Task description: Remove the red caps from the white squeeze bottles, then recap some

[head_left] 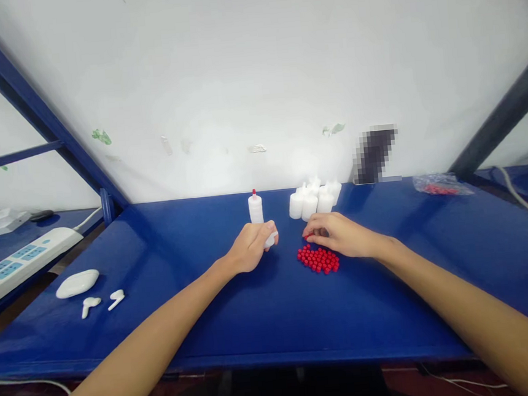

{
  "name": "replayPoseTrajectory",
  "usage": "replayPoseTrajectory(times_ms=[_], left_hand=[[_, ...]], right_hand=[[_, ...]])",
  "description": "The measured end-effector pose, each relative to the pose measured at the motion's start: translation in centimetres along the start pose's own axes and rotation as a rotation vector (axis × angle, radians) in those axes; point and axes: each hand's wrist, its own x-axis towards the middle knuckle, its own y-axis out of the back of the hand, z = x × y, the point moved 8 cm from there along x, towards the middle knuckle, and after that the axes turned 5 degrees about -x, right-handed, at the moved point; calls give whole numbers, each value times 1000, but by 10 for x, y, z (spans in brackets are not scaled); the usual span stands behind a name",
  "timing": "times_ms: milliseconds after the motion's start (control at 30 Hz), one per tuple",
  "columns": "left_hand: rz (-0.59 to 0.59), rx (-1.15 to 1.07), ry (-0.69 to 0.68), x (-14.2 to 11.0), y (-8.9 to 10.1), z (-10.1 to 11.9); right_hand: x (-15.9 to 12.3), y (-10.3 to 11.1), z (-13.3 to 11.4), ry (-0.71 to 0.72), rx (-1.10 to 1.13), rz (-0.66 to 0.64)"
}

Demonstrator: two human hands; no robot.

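Note:
My left hand [250, 247] is closed around a small white bottle [271, 240], most of it hidden by the fingers. Just behind that hand, another white bottle [256, 208] stands upright with a red tip cap [254, 193] on its nozzle. My right hand [334, 234] is closed in a pinch, with a small red cap [306, 237] at its fingertips. Right below these fingers lies a pile of red caps [319, 259] on the blue table [275, 320]. Beyond the right hand, several white bottles [309, 204] stand in a cluster.
A white earphone case [78, 283] and two earphones [91, 305] lie at the left, near a power strip [24, 262]. A plastic bag [442, 186] with red pieces sits at the back right. A dark pixelated object [375, 154] leans against the white wall [234, 71].

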Motion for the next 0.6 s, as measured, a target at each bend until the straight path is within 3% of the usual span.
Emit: replayPoseTrajectory(times_ms=[200, 367, 467, 600], left_hand=[[23, -48, 26, 0, -3, 2], [25, -93, 8, 0, -6, 7], [27, -152, -10, 0, -7, 7], [27, -171, 3, 0, -9, 4]], right_hand=[[1, 3, -3, 1, -17, 95], [5, 16, -32, 2, 320, 312], [11, 13, -56, 59, 481, 275], [16, 8, -68, 90, 484, 222]])
